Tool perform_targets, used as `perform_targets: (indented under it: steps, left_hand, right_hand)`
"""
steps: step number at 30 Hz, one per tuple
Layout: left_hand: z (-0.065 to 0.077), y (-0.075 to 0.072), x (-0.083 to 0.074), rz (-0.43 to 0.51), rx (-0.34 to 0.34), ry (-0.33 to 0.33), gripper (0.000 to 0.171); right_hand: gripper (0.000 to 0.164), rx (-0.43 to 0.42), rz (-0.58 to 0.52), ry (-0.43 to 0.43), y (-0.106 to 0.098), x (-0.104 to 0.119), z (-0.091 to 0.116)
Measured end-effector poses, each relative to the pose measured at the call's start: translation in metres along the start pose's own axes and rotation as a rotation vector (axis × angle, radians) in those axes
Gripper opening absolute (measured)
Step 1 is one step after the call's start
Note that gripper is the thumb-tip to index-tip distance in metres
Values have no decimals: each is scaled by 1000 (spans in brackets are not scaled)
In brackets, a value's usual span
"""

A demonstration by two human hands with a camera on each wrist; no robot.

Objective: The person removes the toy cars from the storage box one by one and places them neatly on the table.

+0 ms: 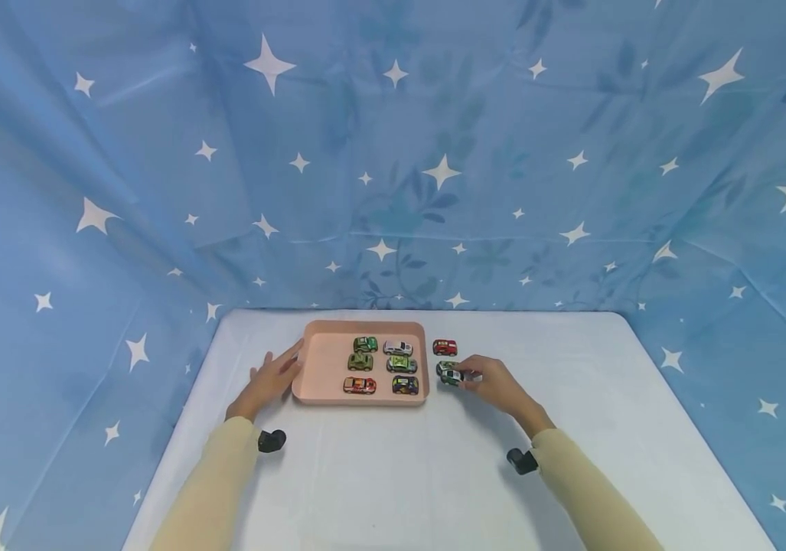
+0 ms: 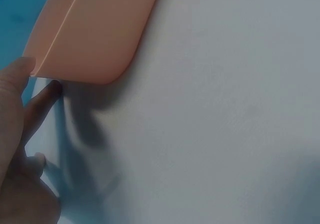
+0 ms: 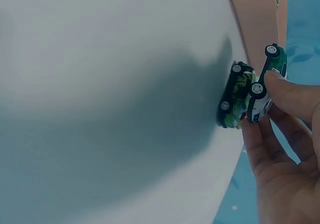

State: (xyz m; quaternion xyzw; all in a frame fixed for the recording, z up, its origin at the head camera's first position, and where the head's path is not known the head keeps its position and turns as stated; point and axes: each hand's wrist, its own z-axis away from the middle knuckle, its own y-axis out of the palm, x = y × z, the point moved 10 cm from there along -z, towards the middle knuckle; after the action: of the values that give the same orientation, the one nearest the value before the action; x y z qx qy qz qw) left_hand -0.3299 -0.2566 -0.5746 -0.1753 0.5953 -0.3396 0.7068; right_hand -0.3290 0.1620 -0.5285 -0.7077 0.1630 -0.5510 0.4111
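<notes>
My right hand point(image 1: 496, 383) pinches a green-and-white toy car point(image 3: 268, 82) between thumb and fingers, just right of the pink tray point(image 1: 327, 327). Close beside the held car, a green patterned toy car point(image 3: 235, 94) stands on the table; whether the two touch, I cannot tell. Behind them is a red toy car point(image 1: 445, 347). With fairly straight fingers, my left hand point(image 1: 272, 380) touches the tray's left edge. In the left wrist view, its thumb lies at the rim and a finger is near the wall's base.
Several toy cars stand in the tray, among them a red-and-orange car point(image 1: 360, 386), a white car point(image 1: 398, 348) and a dark blue car point(image 1: 405, 385). A white cloth covers the table point(image 1: 379, 474). Blue star-patterned curtains point(image 1: 393, 191) hang behind and at both sides.
</notes>
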Motion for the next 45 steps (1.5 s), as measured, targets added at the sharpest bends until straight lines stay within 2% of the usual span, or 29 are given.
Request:
perform_targets:
  steps: [4, 9, 18, 25, 32, 45]
  left_hand:
    - [-2, -2, 4, 13, -12, 11, 61]
    - [-2, -1, 5, 5, -3, -11, 61]
    - [0, 0, 1, 3, 2, -6, 60]
    - [-3, -5, 4, -3, -7, 1, 61]
    - [-5, 0, 1, 4, 8, 18, 62]
    - [-4, 1, 1, -8, 12, 11, 61]
  right_hand:
    - [31, 13, -6, 29, 7, -5, 2]
    - [30, 33, -18, 45, 14, -7, 6]
    - [31, 54, -3, -1, 19, -10, 8]
    - [33, 85, 24, 68, 28, -16, 4]
    - [34, 81, 65, 107, 31, -22, 8]
    - [34, 81, 90, 67, 30, -20, 9]
